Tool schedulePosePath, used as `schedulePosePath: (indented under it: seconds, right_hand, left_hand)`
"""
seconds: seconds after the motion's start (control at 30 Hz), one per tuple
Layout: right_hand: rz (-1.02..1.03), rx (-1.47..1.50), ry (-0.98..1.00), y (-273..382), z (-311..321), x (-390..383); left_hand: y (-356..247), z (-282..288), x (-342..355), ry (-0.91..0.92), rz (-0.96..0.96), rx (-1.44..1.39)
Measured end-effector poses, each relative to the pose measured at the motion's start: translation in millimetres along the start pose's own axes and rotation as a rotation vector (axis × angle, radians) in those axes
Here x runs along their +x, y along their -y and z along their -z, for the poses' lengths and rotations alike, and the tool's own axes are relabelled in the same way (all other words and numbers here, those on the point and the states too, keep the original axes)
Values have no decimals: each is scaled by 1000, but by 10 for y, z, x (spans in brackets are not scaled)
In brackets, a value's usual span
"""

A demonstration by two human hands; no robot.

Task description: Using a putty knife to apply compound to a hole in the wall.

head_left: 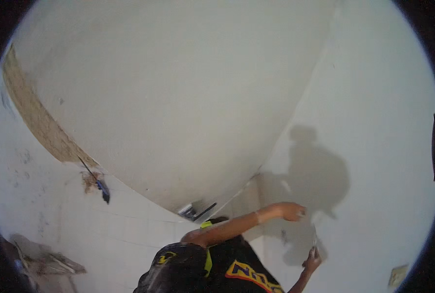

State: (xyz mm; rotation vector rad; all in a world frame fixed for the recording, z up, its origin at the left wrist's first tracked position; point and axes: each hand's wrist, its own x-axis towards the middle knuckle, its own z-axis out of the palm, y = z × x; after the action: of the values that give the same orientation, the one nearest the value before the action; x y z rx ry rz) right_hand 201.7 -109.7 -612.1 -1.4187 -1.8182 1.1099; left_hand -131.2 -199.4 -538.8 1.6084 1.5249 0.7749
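one thin flat-bladed tool [314,245], a scraper or filling knife by its look, is all i count in hand; it stands nearly upright against the pale wall [374,146], at the lower edge of the grey shadow [320,176] cast there. my right hand [313,261] is closed round its lower end, just below the shadow, which is the sensible place to grip. i judge it light and stiff in the handle, with a blade that may flex a little and slide easily on the smooth surface. my left hand [293,211] lies against the wall at the shadow's left edge, holding nothing; it is too small for me to tell whether the fingers are spread or curled. two hands, one tool. well left of the shadow hangs one dark cable [100,184] below one brown bare strip [36,117]; one small wall plate [397,276] sits low to the shadow's right
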Motion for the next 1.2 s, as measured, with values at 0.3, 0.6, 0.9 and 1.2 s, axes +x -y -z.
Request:
schedulePosePath:
  seconds: [0.3, 0.6, 0.9, 1.2]
  right_hand:
    - [-241, 420, 391, 579, -44, 222]
    - [70, -497, 273, -2673, -886, -1146]
    - [-1269, -426, 514, -4275, 430, -4746]
    - [-354, -628, 240, -4301, -595, -3310]
  left_hand:
    - [390, -913, -2630, -183, 464, -302]
    - [536, -1002, -3644, -403, 662, -436]
    - [1253, -1155, -3728, -349, 846, -370]
    - [175, -578, -1973, 632, 324, -131]
